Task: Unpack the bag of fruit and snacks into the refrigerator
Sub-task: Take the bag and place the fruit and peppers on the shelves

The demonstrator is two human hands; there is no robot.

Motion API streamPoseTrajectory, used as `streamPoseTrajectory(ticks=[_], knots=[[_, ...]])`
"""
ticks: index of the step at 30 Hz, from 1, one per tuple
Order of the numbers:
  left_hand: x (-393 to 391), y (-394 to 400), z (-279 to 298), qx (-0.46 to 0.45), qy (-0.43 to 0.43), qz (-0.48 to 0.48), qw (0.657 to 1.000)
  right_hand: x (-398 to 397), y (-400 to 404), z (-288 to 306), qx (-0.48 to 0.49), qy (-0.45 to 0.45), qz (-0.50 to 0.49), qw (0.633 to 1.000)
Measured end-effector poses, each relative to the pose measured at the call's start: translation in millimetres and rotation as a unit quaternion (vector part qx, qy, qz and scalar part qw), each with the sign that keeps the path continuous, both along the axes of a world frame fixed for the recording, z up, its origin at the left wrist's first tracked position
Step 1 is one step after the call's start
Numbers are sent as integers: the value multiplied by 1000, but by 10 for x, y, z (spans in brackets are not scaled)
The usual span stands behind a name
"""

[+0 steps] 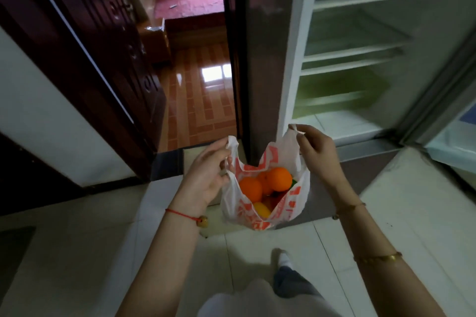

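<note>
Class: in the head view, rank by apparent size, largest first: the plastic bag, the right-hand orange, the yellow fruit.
1. Bag
2. Orange
3. Yellow fruit, though it is partly hidden, so its true size is unsure.

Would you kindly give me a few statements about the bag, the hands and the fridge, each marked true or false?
1. Each hand holds one handle of the bag. True: left hand, right hand.
2. The fridge is closed. False: it stands open, shelves showing.
3. Oranges show in the bag. True.
4. The bag rests on a fridge shelf. False: it hangs from the hands above the floor.
5. Fruit already sits on the shelves. False: none shows there.
</note>
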State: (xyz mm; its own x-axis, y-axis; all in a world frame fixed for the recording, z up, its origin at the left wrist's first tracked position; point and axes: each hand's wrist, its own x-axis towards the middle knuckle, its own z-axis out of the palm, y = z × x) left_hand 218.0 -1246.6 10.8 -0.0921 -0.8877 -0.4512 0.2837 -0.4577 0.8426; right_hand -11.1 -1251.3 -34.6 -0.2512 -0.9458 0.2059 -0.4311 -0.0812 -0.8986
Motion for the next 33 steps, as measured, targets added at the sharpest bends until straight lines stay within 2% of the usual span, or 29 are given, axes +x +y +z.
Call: streamPoseTrajectory(ticks=[7, 10, 14, 24, 33], knots=[[-549, -97, 262, -12, 32, -54, 998, -555, 122, 376, -46, 18, -56, 997], [-856, -194, 393, -20, 40, -65, 997, -869, 33, 504, -65, 46, -70, 994], [-1283, -387, 548, -50, 51, -62, 995, -1321, -173, 675, -81, 37, -83, 993], [-2389, -989, 830, -112, 93, 39, 989, -2502, -993, 1064, -123, 48, -43, 990], [-2963, -1409, 719, -123, 86, 121, 981, -3226, -1676, 885, -102, 47, 4, 994]])
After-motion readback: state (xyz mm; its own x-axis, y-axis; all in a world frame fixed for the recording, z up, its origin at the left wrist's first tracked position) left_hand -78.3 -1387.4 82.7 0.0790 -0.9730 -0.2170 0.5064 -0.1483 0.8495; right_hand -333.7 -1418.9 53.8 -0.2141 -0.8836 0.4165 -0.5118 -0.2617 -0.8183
